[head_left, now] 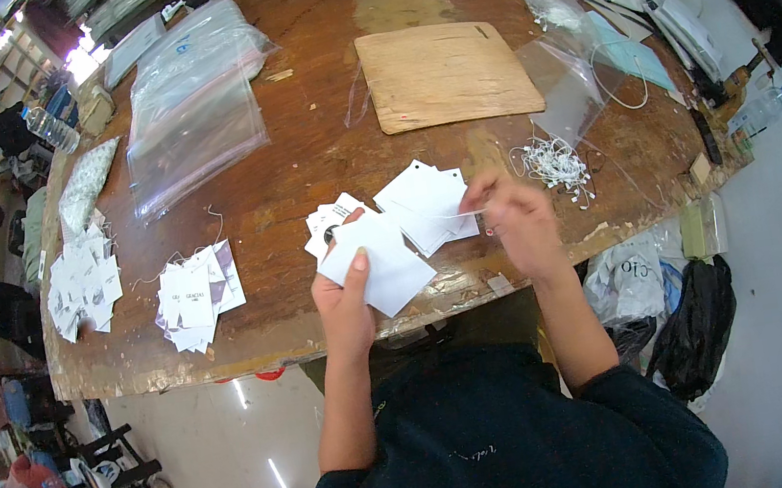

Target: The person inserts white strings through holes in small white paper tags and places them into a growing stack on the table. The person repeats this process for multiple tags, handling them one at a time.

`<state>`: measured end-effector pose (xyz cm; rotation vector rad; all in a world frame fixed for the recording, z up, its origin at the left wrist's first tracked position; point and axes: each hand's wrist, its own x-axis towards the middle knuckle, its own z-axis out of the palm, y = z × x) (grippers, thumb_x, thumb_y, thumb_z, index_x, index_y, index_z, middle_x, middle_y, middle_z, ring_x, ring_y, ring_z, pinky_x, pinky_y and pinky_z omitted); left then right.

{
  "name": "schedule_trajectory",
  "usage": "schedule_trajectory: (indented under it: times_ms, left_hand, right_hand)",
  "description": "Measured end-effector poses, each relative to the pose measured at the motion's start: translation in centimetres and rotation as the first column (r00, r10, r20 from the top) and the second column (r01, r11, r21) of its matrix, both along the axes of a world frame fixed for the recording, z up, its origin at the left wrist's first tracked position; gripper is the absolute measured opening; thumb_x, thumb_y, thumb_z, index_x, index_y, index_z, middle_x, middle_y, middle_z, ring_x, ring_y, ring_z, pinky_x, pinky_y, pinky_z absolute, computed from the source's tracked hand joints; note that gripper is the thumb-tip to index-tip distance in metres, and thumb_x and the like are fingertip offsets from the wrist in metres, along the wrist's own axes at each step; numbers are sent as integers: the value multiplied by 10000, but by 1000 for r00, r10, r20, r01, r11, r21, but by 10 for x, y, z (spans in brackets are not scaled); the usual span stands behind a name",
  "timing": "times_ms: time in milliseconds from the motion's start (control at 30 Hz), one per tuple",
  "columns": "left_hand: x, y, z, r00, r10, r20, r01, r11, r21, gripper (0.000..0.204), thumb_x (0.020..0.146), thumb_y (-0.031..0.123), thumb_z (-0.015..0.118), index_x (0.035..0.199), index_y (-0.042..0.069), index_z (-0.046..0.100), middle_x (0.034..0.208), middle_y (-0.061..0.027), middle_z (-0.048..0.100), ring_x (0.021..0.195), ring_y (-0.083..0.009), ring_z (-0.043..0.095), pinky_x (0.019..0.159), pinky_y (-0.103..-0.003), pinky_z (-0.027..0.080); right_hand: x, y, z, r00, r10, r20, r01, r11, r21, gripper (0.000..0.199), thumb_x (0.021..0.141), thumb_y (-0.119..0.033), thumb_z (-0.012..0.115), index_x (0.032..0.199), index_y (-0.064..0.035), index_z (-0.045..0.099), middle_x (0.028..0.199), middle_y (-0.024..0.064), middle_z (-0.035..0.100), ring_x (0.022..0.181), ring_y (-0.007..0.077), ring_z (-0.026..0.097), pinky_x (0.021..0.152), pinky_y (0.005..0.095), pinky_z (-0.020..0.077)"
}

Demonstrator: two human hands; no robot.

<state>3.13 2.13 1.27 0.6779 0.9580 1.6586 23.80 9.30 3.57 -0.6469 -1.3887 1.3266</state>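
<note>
My left hand point(346, 294) grips a white card tag point(382, 263), its thumb pressed on the face. To the right, my right hand point(518, 217) has its fingers pinched on a thin white string point(447, 216) that stretches toward the tag; this hand is slightly blurred. Beyond the held tag lie loose white tags point(419, 197) with small punched holes, and more tags point(324, 221) sit partly behind my left hand. A tangled heap of white strings point(553, 163) rests on the table just past my right hand.
The worn wooden table point(319, 145) bears a plywood board point(448, 74), stacked clear plastic bags point(197, 121) and two tag piles, one nearer point(192, 295) and one at the far left point(85, 284). Plastic bags point(628, 277) hang or stand by the table's right front edge.
</note>
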Motion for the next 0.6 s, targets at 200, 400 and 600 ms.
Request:
schedule_trajectory:
  times_ms: [200,400,600]
  left_hand:
    - [9,1,-4,955,38,-293,-40,999,0,260,952,122,586,1146,-50,600,1058,-69,612,968,-108,552,836,-262,450]
    - [8,-5,-3,909,91,-408,-90,996,23,208,950,114,577,1063,-55,621,979,-62,601,896,-124,554,781,-275,449]
    - [5,-6,-3,853,106,-512,-90,994,58,196,957,111,570,1076,-41,609,963,-45,604,864,-97,547,753,-256,449]
  right_hand:
    - [-23,-14,18,949,-46,-311,-52,952,-300,121,906,-51,608,826,-46,517,737,12,541,634,85,476,626,223,426]
    - [-71,-33,9,983,-131,128,149,979,-137,101,964,-76,575,1026,3,585,868,54,673,636,55,526,560,202,422]
    - [-78,-31,5,910,-250,330,205,965,165,90,948,-80,595,955,8,614,813,42,648,657,70,543,585,232,452]
